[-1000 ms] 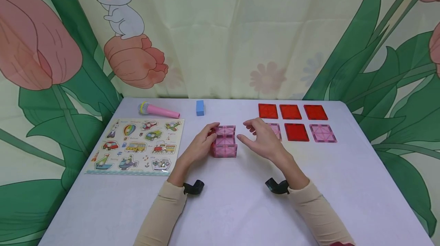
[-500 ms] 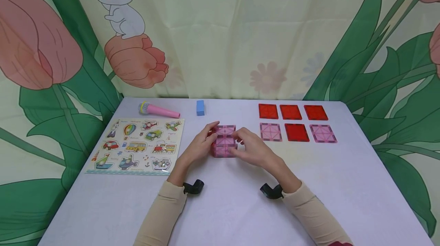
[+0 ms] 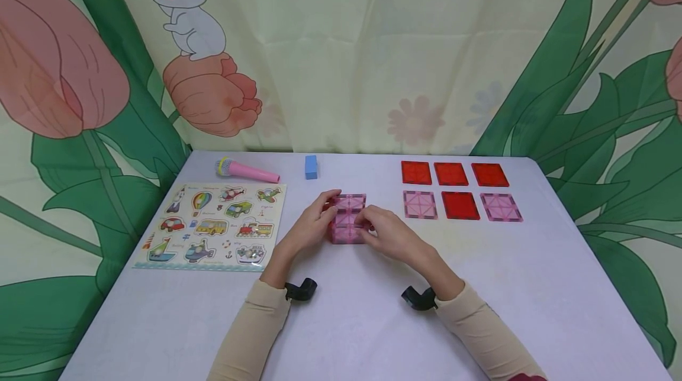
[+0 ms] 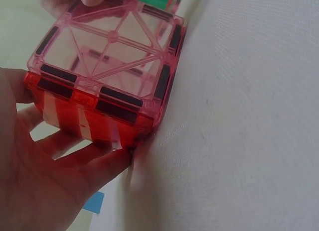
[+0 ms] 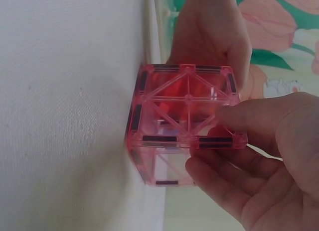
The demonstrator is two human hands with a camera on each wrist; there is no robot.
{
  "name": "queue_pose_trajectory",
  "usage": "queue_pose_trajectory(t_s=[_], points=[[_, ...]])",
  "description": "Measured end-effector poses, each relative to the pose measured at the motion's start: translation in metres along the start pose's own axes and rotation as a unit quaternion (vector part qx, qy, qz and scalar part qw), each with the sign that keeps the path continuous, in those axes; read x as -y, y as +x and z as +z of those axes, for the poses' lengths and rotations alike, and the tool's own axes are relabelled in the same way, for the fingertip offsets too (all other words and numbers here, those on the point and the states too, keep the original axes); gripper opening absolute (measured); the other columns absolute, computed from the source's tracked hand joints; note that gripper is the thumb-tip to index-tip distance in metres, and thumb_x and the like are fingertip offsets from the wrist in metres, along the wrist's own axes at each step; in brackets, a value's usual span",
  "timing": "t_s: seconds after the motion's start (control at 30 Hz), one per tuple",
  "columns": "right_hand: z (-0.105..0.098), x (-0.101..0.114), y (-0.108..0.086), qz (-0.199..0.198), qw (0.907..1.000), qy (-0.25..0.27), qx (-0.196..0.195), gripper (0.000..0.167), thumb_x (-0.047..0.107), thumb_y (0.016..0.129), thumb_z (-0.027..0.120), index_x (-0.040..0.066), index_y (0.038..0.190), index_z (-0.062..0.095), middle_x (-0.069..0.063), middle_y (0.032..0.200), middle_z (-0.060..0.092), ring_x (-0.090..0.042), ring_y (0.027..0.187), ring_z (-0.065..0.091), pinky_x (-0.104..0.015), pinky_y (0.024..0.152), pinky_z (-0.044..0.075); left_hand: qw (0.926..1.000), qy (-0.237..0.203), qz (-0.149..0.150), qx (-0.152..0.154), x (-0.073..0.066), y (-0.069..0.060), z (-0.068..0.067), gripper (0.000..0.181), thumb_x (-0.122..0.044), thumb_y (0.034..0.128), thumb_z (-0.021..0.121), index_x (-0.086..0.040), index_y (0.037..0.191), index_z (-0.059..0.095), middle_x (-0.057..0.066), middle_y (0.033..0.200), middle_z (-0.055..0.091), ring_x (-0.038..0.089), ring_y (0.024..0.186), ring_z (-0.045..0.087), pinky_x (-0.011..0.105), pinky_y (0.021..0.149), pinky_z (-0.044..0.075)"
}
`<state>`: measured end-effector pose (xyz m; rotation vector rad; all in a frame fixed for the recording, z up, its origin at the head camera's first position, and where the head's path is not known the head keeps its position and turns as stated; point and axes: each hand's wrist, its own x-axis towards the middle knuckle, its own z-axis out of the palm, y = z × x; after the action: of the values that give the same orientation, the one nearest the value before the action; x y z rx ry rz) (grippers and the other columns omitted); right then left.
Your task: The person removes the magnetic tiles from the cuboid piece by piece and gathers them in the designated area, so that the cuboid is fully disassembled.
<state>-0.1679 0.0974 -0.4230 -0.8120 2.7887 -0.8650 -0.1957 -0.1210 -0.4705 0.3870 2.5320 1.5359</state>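
Observation:
A small open-topped box of see-through magnetic tiles (image 3: 348, 215) stands on the table between my hands. Its near side is a pink tile (image 4: 112, 39), its left side a red tile (image 4: 84, 116). My left hand (image 3: 306, 227) holds the red side, fingers spread along its outer face and thumb at its near corner. With thumb and fingers, my right hand (image 3: 394, 233) pinches the right part of the box; in the right wrist view its thumb (image 5: 259, 116) lies over the pink face and its fingertips (image 5: 199, 166) are at the right side.
Red tiles (image 3: 460, 206) and pink tiles (image 3: 420, 205) lie flat in two rows at the back right. A picture puzzle board (image 3: 213, 227) lies left of my hands. Behind it are a pink toy microphone (image 3: 247, 170) and a blue block (image 3: 311, 167).
My right hand has come in from the right and taken hold of the box's right part, uncovering a flat pink tile. The left hand and the box stay in place.

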Motion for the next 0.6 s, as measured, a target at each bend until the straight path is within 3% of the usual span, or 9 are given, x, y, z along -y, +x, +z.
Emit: queue_pose_trajectory(t_s=[0.6], points=[[-0.0013,0.0031,-0.0006,0.006,0.9990,-0.024,0.037,0.018,0.015,0.091,0.074,0.014,0.105,0.063,0.002,0.094,0.063,-0.012,0.086,0.057,-0.026,0.082,0.057,1.0000,-0.002,0.005,0.008,-0.0011,-0.0005,-0.0002,0.047,-0.027,0.1063,0.044,-0.025,0.153,0.036,0.006,0.158,0.041,0.027,0.147,0.040,0.049,0.120,0.034]])
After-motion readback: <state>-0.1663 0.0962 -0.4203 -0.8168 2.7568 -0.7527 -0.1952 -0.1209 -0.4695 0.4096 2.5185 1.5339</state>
